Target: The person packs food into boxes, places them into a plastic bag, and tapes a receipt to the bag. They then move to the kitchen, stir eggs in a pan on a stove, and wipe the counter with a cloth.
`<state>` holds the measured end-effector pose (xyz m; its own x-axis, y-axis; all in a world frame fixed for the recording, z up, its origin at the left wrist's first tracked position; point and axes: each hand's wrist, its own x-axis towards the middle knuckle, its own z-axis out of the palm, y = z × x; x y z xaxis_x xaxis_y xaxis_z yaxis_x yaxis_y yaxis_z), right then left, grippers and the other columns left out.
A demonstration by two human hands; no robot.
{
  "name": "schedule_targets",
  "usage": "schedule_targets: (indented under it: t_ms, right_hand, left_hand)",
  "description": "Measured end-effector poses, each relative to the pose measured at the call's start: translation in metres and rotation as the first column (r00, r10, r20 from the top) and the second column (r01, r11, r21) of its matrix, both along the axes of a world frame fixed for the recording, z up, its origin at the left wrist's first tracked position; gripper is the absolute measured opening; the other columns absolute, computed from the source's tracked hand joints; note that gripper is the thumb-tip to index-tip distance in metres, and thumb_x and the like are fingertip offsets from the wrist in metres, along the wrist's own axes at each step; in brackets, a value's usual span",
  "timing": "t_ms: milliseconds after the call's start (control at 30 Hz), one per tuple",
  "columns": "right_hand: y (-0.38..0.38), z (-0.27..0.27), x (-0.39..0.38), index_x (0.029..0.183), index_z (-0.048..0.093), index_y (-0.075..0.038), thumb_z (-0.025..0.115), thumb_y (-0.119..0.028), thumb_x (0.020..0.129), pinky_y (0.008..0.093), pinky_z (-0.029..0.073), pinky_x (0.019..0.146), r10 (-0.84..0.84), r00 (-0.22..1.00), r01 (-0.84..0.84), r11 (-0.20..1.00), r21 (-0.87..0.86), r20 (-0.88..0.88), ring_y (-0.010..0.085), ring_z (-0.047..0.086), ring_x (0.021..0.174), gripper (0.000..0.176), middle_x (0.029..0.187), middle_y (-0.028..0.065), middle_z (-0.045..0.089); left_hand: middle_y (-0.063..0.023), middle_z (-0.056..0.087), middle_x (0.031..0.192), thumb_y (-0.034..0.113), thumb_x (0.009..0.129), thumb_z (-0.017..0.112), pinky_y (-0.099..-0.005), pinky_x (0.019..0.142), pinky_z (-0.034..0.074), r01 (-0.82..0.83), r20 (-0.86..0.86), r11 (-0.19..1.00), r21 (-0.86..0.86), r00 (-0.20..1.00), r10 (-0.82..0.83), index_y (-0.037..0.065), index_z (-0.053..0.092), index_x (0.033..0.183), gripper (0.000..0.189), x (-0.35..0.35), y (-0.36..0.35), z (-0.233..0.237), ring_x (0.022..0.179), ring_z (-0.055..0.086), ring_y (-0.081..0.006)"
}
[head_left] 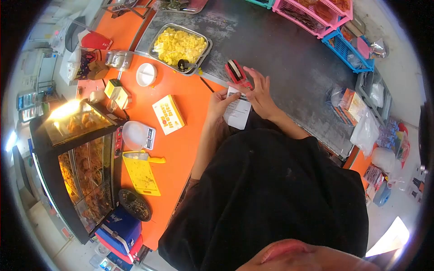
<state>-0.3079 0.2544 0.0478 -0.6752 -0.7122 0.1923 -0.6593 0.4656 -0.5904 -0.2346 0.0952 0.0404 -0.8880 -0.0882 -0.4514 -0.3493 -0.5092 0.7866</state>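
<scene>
A white printed receipt (237, 113) is in front of my chest at the counter's edge. My left hand (219, 105) is closed on its left side, with the thumb over the paper. Across the top of the receipt lies my right hand (261, 97), its fingers stretched out and spread, fingertips at the paper's upper edge. Just beyond my fingers, on the dark metal counter, a red stapler-like tool (236, 71) with a pale strip along its middle overlaps the right fingertips in this view.
Left, on the orange counter (181, 153), are a steel tray (209, 45) of chopped yellow food, a white bowl (146, 74), a printed box (168, 114), a scale (149, 137) and a yellow cutting board (143, 176) with a knife. A lit food warmer (43, 149) stands beyond. Pink (312, 27) and blue baskets (348, 56) line the far right.
</scene>
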Motion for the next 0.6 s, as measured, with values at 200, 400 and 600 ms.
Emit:
schedule_targets:
  t_ms: [200, 400, 600]
  right_hand:
    - [0.009, -0.011, -0.013, 0.124, 0.053, -0.036, 0.023, -0.049, 0.094, 0.0656, 0.013, 0.098, -0.007, 0.992, 0.01, 1.0, 0.024, -0.124, 0.0292, 0.028, 0.128, 0.044, 0.136, 0.0061, 0.034]
    - [0.03, -0.125, -0.06, 0.111, 0.061, -0.02, 0.054, -0.035, 0.088, 0.0278, 0.045, 0.068, -0.31, 0.845, 0.325, 0.945, 0.041, 0.435, 0.0152, 0.055, 0.076, 0.028, 0.088, 0.0008, 0.059]
    - [0.018, -0.139, -0.067, 0.098, 0.063, -0.016, 0.065, -0.03, 0.08, 0.0281, 0.047, 0.057, -0.193, 0.411, 0.261, 0.961, 0.088, 0.891, 0.0111, 0.054, 0.072, 0.023, 0.084, -0.0019, 0.06]
  left_hand:
    - [-0.0104, 0.067, 0.084, 0.006, 0.081, 0.065, -0.024, 0.059, 0.051, 0.055, 0.142, 0.998, 0.016, 0.988, -0.057, -0.001, 0.062, 0.097, 0.018, 0.004, 0.0, 0.013, 0.067, 0.065, -0.0139]
    - [-0.0102, 0.066, 0.093, 0.004, 0.083, 0.062, -0.0249, 0.064, 0.052, -0.194, -0.112, 0.981, -0.022, 0.975, 0.19, -0.001, 0.059, 0.102, 0.02, 0.014, -0.004, 0.009, 0.074, 0.064, -0.0148]
    - [-0.0079, 0.063, 0.096, 0.004, 0.085, 0.059, -0.0245, 0.072, 0.048, -0.164, -0.023, 0.985, -0.055, 0.986, 0.163, -0.002, 0.061, 0.102, 0.018, 0.047, -0.033, -0.017, 0.081, 0.059, -0.0132]
